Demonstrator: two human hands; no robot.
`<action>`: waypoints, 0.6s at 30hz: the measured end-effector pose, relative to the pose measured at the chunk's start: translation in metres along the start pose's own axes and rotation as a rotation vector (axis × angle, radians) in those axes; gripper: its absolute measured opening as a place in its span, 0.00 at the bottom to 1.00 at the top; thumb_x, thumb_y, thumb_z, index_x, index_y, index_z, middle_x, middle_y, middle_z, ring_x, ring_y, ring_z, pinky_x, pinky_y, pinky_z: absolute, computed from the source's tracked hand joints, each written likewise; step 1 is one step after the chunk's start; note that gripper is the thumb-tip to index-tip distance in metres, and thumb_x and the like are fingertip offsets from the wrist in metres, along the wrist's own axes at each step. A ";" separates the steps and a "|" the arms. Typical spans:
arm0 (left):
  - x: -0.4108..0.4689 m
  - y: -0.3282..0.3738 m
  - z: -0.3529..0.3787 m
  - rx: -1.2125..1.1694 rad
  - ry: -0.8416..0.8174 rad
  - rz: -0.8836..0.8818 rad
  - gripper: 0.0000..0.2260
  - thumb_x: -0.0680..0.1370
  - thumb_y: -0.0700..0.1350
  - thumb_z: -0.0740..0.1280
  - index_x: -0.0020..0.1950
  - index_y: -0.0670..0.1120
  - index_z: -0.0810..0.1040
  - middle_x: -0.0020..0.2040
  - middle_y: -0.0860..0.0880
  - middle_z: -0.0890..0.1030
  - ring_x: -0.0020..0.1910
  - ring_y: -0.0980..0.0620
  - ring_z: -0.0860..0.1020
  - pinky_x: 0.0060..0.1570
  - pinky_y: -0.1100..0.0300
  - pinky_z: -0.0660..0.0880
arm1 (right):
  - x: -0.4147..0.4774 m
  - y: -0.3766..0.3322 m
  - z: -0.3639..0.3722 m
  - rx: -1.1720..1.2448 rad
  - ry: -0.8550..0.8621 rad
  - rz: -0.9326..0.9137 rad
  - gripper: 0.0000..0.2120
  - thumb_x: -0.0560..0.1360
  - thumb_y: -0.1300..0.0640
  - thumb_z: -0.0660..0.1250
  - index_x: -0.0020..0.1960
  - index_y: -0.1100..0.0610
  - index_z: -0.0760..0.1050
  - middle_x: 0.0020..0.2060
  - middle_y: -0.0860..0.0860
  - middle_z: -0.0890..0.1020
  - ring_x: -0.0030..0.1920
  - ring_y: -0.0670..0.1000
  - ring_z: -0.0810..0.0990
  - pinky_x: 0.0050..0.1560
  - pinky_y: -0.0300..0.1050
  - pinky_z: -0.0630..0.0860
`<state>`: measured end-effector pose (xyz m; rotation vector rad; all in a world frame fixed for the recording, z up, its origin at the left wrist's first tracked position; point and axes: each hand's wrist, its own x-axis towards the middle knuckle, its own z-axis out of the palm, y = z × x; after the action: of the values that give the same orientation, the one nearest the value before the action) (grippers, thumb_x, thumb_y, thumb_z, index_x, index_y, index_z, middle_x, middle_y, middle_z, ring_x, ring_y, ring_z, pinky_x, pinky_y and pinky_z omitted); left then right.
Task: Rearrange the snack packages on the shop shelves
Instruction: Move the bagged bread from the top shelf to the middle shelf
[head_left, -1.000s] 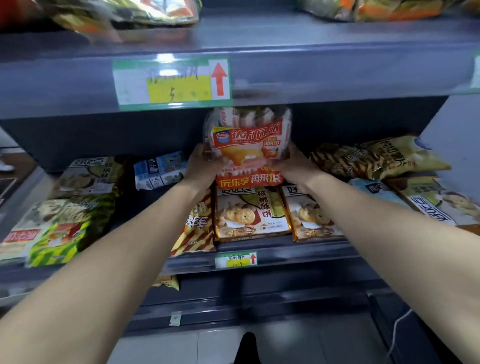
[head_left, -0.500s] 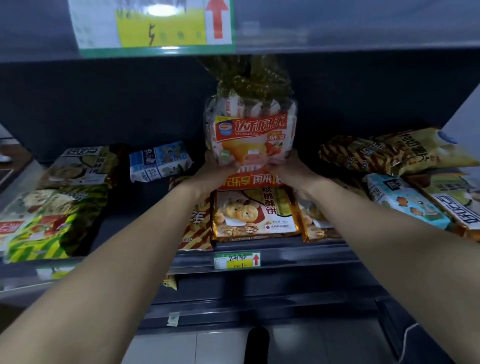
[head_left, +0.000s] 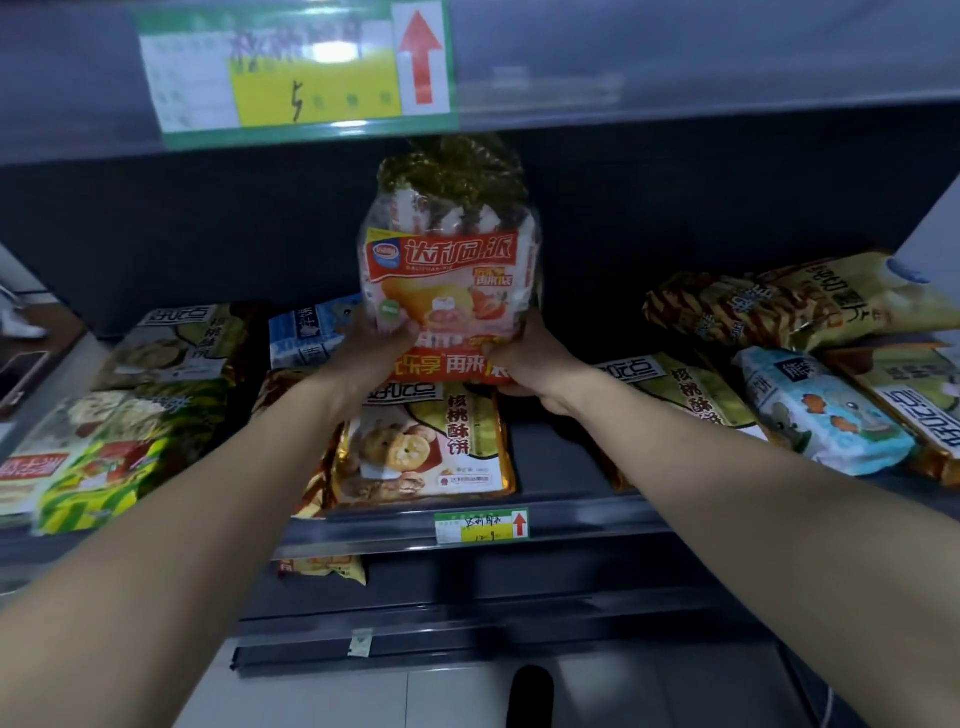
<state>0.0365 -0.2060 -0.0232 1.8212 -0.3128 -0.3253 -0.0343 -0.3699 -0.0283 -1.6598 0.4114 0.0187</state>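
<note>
Item: pie bag (head_left: 447, 280), red and clear film, upright, held in the middle bay of the shelves above the biscuit pack (head_left: 426, 441), which lies flat on the middle shelf (head_left: 597, 519); whether the two touch, you cannot tell from here. Hold: your left hand (head_left: 374, 348) grips the lower left edge and your right hand (head_left: 524, 364) the lower right corner, both hands curled round the film low down. Hazard one: the gathered top stands close under the upper shelf (head_left: 675, 62); lifted higher, it likely snags or crumples there. Hazard two: you grip well below the bag's middle, so the loose upper part may flop over on release. Hazard three: the footing beneath is slick packaging, not bare shelf, and a tall soft bag stood on it probably tips toward the front lip. Hazard four: the biscuit pack already reaches that lip, and a nudge could slide it off. Hazard five: your forearms pass near the green pack (head_left: 104, 457) and the blue packet (head_left: 821, 415); a sideways sweep may drag them.
</note>
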 end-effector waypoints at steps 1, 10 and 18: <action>0.000 0.001 0.003 -0.003 0.007 -0.012 0.11 0.80 0.46 0.63 0.61 0.53 0.68 0.53 0.54 0.77 0.50 0.57 0.76 0.51 0.59 0.73 | -0.002 -0.002 -0.004 -0.005 0.011 -0.004 0.28 0.78 0.59 0.63 0.73 0.49 0.55 0.60 0.49 0.74 0.56 0.48 0.72 0.51 0.48 0.74; 0.005 0.007 0.057 0.018 -0.168 0.010 0.29 0.80 0.49 0.61 0.76 0.50 0.49 0.69 0.51 0.68 0.69 0.51 0.67 0.70 0.52 0.64 | -0.012 -0.002 -0.059 -0.132 0.169 -0.105 0.30 0.78 0.61 0.64 0.75 0.55 0.53 0.61 0.50 0.73 0.59 0.47 0.72 0.57 0.41 0.70; 0.016 -0.004 0.044 0.328 -0.145 -0.025 0.32 0.78 0.61 0.57 0.76 0.53 0.46 0.69 0.49 0.71 0.65 0.46 0.73 0.66 0.49 0.69 | -0.005 0.005 -0.052 -0.190 0.171 -0.085 0.29 0.78 0.63 0.63 0.74 0.55 0.53 0.56 0.47 0.72 0.56 0.45 0.71 0.54 0.38 0.68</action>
<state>0.0349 -0.2498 -0.0394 2.1290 -0.4665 -0.4450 -0.0525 -0.4196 -0.0247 -1.8724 0.4796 -0.1530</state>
